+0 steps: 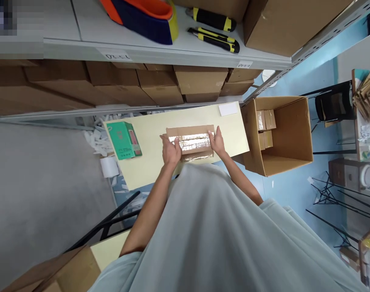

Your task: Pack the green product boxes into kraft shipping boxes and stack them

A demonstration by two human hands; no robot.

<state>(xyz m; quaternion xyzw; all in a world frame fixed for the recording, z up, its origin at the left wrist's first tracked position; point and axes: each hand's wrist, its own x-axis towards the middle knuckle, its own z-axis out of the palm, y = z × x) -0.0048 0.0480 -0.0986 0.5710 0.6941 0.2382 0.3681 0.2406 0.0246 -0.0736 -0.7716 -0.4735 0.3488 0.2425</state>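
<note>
A small cardboard box (191,142) with shiny clear tape along its top lies on the pale yellow tabletop (151,162), close to my body. My left hand (172,151) is closed on its left end, thumb on the top near the tape. At the opposite end my right hand (217,142) grips the box, thumb pointing up and fingers along the side. Part of the fingers of both hands is hidden. On the left of the table lies a green printed box (120,140). A white paper slip (228,109) rests by the far right corner.
A large open carton (288,142) stands right of the table, several small taped boxes (265,120) inside. Above the table's far side runs a metal shelf (185,56) with utility knives (215,38) and a tape roll (148,18). Cartons (199,81) line the level below.
</note>
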